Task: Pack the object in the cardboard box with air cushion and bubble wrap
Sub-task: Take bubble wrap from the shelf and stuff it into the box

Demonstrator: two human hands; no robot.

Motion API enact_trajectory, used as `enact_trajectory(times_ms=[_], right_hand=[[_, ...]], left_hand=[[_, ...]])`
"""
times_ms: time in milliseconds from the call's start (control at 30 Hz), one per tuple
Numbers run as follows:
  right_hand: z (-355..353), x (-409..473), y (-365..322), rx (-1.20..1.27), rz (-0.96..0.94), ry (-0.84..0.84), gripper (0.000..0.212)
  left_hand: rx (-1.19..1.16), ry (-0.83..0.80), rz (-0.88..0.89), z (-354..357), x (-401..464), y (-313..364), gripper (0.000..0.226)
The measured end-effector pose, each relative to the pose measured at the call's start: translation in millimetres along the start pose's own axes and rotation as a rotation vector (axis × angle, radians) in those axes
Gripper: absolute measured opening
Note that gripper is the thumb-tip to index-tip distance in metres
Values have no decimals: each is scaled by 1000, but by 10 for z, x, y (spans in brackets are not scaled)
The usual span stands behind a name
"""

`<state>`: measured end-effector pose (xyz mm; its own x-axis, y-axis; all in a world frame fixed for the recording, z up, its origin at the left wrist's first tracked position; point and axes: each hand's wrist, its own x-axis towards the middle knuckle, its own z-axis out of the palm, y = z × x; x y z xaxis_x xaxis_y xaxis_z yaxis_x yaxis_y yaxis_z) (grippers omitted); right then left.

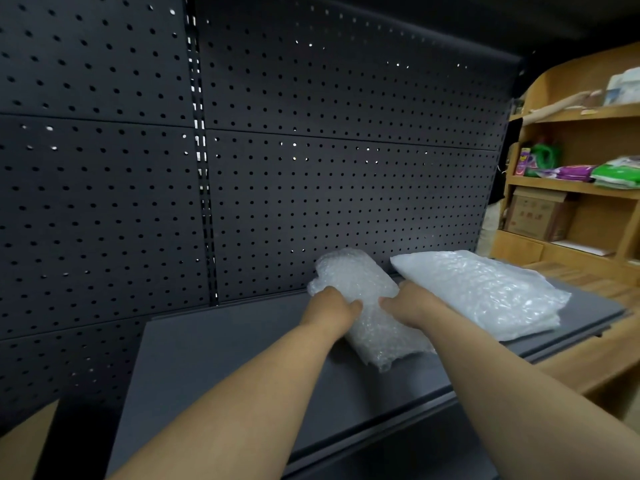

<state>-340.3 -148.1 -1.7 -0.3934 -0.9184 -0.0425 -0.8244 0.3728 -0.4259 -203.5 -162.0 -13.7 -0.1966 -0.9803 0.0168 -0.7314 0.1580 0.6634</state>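
Dark pegboard wall (311, 168), wooden shelving (571, 185)

A single wide-angle head view looks forward and down along both forearms at a dark shelf (221, 344) close in front. It faces a black pegboard wall (311, 168) that fills most of the frame. The picture is tilted, so the shelf edge slopes, and lines bend toward the borders. A wooden shelving unit (575, 188) sits farther off at the right edge.
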Motion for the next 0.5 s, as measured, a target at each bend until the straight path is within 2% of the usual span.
enact_trajectory(times_ms=[133, 267, 433, 500], right_hand=[[-30, -25, 19, 59, 6, -37, 66], [-80, -52, 36, 157, -23, 50, 61], [-130, -104, 5, 459, -27, 136, 61], [-144, -127, -6, 588, -65, 163, 56]], left_hand=[[-23, 14, 17, 25, 35, 2, 46], [-95, 38, 50, 48, 67, -3, 48], [-270, 125, 101, 44, 44, 34, 55], [-413, 171, 101, 34, 46, 48, 53]])
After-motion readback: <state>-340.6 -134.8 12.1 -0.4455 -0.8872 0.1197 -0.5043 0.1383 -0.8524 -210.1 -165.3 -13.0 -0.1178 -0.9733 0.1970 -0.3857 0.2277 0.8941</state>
